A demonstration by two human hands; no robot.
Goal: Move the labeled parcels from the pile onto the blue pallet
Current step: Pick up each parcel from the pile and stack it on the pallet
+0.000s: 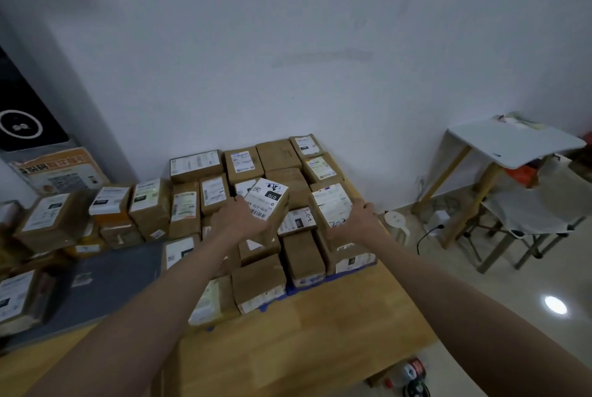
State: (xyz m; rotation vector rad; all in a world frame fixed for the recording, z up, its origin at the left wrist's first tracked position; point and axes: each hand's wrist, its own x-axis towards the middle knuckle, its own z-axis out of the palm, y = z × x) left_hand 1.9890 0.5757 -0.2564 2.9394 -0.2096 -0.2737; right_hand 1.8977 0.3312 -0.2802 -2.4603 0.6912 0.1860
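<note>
While cardboard boxes [256, 169] crowd the blue pallet [296, 289], the left hand [237, 220] grips a tilted labeled parcel [267, 204]; the right hand [358, 220] clasps another box [330, 207].

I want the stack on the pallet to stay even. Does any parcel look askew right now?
Yes. The brown cardboard parcel with the white "070" label sits tilted above its flat neighbours, held in the left hand. The right hand grips the brown labelled parcel at the stack's right edge, which also leans.
</note>
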